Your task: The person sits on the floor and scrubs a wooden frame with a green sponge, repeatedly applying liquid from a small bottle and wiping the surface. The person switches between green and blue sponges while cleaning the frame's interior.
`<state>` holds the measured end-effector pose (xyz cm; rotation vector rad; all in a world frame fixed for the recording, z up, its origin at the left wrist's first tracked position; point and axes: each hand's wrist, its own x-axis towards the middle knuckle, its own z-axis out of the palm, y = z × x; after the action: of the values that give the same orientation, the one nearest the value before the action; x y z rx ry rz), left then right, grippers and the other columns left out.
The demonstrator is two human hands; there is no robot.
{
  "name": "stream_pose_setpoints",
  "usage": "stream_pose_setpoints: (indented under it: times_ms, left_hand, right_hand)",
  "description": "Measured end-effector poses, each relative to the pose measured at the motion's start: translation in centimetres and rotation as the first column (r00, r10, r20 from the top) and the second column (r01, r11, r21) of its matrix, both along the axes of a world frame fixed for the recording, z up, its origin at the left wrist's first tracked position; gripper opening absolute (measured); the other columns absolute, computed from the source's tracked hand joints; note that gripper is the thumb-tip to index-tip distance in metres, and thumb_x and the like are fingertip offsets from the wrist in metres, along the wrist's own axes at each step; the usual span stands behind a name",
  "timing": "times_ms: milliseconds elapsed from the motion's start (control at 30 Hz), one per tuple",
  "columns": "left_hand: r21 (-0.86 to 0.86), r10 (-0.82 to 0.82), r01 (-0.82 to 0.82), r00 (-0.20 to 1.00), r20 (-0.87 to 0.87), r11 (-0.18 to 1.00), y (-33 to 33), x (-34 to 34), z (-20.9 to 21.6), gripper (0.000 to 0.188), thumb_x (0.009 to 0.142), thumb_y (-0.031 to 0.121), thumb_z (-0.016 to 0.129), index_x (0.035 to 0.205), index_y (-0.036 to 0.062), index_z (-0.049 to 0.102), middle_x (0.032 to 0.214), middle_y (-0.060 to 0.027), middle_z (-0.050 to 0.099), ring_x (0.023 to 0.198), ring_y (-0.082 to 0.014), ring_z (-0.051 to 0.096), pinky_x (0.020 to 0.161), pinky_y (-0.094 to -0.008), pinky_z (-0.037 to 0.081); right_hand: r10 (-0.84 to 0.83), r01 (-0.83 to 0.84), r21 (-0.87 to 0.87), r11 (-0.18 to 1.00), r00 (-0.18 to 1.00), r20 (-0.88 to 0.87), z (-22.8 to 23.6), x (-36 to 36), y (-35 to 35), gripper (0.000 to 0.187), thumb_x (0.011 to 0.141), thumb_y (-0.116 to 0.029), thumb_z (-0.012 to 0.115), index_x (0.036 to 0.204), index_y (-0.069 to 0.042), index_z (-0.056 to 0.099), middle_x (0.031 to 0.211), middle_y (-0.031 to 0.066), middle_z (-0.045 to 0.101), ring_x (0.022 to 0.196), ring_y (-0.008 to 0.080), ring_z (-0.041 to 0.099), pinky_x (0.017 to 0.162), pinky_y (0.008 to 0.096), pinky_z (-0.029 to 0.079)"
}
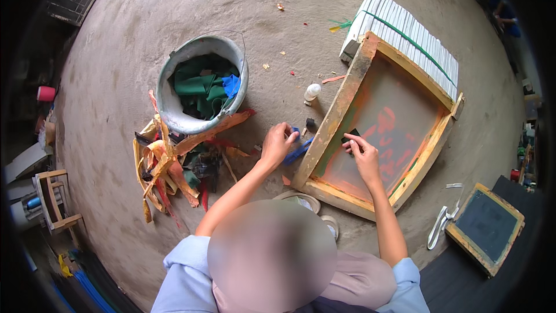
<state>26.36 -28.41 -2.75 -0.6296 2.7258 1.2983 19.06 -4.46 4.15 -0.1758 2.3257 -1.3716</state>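
Observation:
My left hand [277, 145] is closed, thumb and fingers drawn together at a small blue object [296, 134] whose kind I cannot make out. Just beside it a longer blue item [297, 151] lies on the floor, close to a small black piece [310, 123]. Over the left part of a wooden-framed printing screen [354, 90], my right hand [365, 156] pinches a small flat black piece [351, 135]. The screen's mesh is hazy, with orange-red smears and a green edge. It leans on a stack of white slabs or boards [399, 35] tied with green strap.
A metal bucket [163, 101] holding green and blue cloth stands left of centre. Stained tape strips and scraps [168, 165] lie below it. A small white-capped bottle [312, 93] stands near the screen. A smaller dark framed screen [486, 229] and white strap [441, 220] are at lower right.

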Motion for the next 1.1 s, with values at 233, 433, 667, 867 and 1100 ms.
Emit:
stream_pose_setpoints:
  times_ms: [233,433,667,867,1100]
  left_hand:
    - [0.571,-0.212,0.249,0.968,-0.132,0.783,0.6,-1.8,9.0,0.018,0.093,0.014,0.063,0.105,0.0005,0.064,0.09,-0.0027,0.069,0.081,-0.0069,0.062,0.075,-0.024,0.051]
    - [0.637,-0.246,0.359,0.933,-0.263,0.682,2.4,-2.0,9.3,0.024,0.093,0.017,0.063,0.111,0.0016,0.06,0.093,-0.0061,0.067,0.084,-0.011,0.065,0.075,-0.0281,0.052]
    - [0.599,-0.259,0.403,0.913,-0.315,0.692,5.2,-3.8,12.8,0.025,0.092,0.019,0.067,0.106,0.0014,0.057,0.091,-0.0041,0.065,0.079,-0.0079,0.061,0.068,-0.0245,0.051]
    - [0.601,-0.136,0.246,0.965,-0.223,0.76,3.4,-3.5,12.1,0.017,0.094,0.016,0.064,0.09,-0.0006,0.063,0.074,-0.0021,0.065,0.07,-0.0062,0.062,0.063,-0.0228,0.049]
    - [0.107,-0.16,0.226,0.889,-0.43,0.968,6.3,-9.2,8.8,0.021,0.088,0.024,0.067,0.091,0.003,0.064,0.087,-0.0109,0.063,0.087,-0.0267,0.059,0.077,-0.0373,0.047]
  right_hand:
    - [0.115,0.254,-0.552,0.794,0.829,0.547,2.7,-0.2,-4.5,0.039,0.093,-0.024,0.065,0.122,0.002,0.058,0.106,0.0082,0.067,0.097,0.017,0.065,0.091,0.0298,0.049]
    - [-0.034,0.204,-0.468,0.86,0.938,0.346,4.6,0.2,-2.3,0.018,0.086,-0.011,0.072,0.097,-0.003,0.061,0.089,0.0027,0.066,0.079,0.0086,0.062,0.075,0.0252,0.051]
    - [-0.186,0.248,-0.438,0.864,0.966,0.179,9.1,0.6,-0.7,0.02,0.085,-0.008,0.071,0.1,-0.002,0.061,0.088,0.0037,0.067,0.077,0.0101,0.063,0.072,0.026,0.053]
    - [-0.481,0.588,-0.395,0.706,0.807,0.342,5.6,-1.9,9.2,0.022,0.085,-0.007,0.069,0.105,0.0,0.062,0.096,0.007,0.067,0.084,0.0153,0.065,0.078,0.0336,0.057]
    - [-0.326,0.64,0.282,0.715,0.661,-0.675,4.1,-13.0,20.4,0.027,0.08,-0.014,0.073,0.099,0.002,0.062,0.087,0.0177,0.069,0.076,0.0298,0.067,0.071,0.0396,0.052]
